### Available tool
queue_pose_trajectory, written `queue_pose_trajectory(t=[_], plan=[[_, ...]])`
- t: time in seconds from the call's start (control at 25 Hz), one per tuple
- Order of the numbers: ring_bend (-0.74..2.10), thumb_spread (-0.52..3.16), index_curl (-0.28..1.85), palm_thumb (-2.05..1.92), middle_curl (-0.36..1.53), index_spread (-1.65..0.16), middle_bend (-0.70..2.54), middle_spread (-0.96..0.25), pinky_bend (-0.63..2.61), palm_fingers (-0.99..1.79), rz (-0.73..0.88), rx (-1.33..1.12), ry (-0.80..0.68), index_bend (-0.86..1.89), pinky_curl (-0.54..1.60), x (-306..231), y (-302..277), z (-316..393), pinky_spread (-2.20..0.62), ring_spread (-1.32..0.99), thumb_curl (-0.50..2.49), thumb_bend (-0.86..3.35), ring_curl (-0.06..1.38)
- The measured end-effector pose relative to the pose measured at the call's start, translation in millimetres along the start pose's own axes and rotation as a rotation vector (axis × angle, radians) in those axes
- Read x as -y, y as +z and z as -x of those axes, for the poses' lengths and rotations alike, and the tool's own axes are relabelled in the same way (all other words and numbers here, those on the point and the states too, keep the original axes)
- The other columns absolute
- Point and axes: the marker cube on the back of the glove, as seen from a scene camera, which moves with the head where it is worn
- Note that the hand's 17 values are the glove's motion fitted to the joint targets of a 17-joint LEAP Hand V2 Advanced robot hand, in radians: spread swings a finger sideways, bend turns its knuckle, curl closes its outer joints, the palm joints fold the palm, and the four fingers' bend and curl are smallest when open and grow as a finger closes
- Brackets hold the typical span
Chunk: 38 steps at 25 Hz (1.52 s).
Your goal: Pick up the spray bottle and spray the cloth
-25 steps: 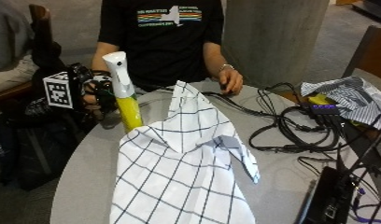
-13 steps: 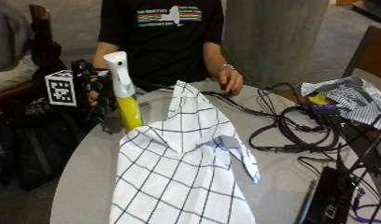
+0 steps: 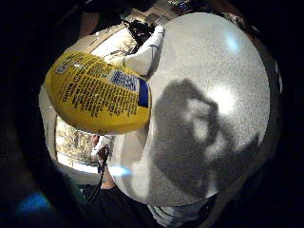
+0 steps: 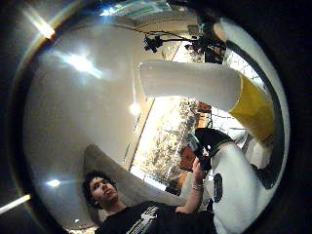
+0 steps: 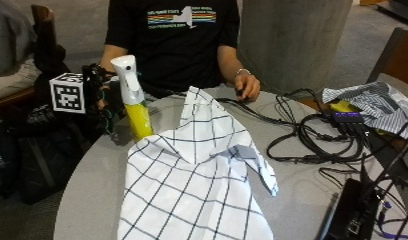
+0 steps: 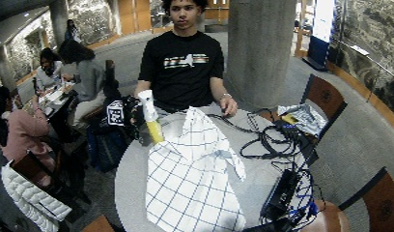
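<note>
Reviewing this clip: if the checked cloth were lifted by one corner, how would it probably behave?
The cloth would probably hang limp, since it already lies creased with one peak rumpled up. It looks thin and light. Dragged, it might slide easily on the smooth table.

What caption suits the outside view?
Gloved right hand grips a yellow spray bottle upright beside a checked cloth.

spray bottle: glossy yellow plastic, white plastic top
cloth: soft white woven fabric, dark grid lines, creased
table: smooth grey speckled top, slight sheen
cables: black rubbery coating
</note>
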Motion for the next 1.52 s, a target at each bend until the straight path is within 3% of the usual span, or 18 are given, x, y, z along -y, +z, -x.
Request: queue_pose_trajectory(t=[1.52], plan=[[0.38, 0.81, 0.14, 0.63, 0.40, -0.39, 0.31, 0.08, 0.50, 0.17, -0.005, -0.171, 0.046, 0.08, 0.38, 67.4, 43.0, -9.9, 0.35, 0.09, 0.35, -0.04, 0.34]])
